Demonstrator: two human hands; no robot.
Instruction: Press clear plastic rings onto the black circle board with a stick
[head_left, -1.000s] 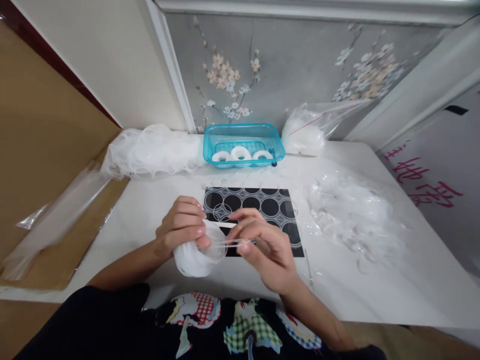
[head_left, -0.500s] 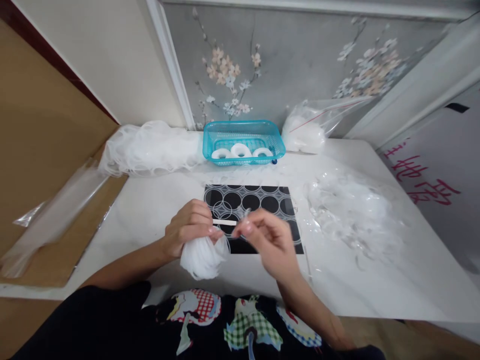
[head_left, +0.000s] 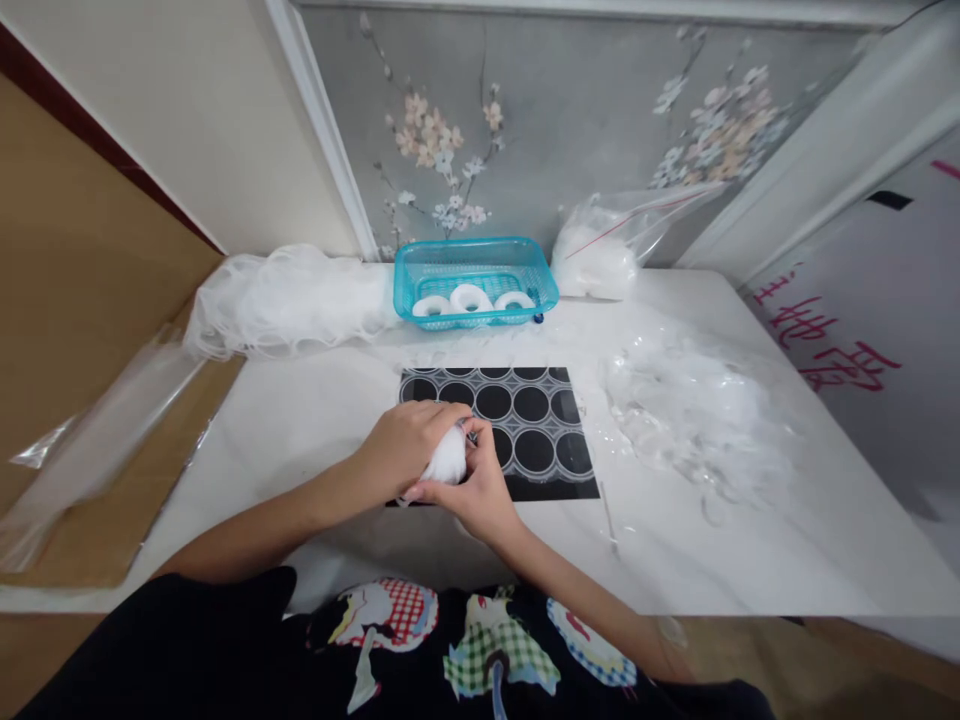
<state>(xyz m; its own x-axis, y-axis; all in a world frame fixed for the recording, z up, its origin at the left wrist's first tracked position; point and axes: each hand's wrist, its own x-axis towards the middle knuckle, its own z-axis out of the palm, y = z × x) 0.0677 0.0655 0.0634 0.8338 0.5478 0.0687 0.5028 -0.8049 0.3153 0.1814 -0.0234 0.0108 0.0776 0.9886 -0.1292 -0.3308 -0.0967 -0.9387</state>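
Observation:
Over the front of a black sheet printed with circles [head_left: 534,450], my two hands meet around a bundle of thin white rings [head_left: 448,458]. My left hand [head_left: 401,445] wraps it from the left and above, fingers closed. From the right, my right hand [head_left: 486,490] grips the same bundle, its thumb along the lower side and its fingers curled at the far end. Most of the bundle is covered by the hands. Whatever lies between the fingertips at its top is too small to make out.
Behind the sheet stands a blue basket [head_left: 405,285] holding three white rings [head_left: 470,298]. Translucent rings [head_left: 292,300] are heaped at the back left, beside a plastic sleeve [head_left: 97,450]. A zip bag [head_left: 600,255] stands back right; clear loose pieces [head_left: 690,400] cover the right side.
My right hand has moved left and closed on the bundle, which has come up and right between both hands. The short white stick seen earlier is out of sight. The view has shifted slightly.

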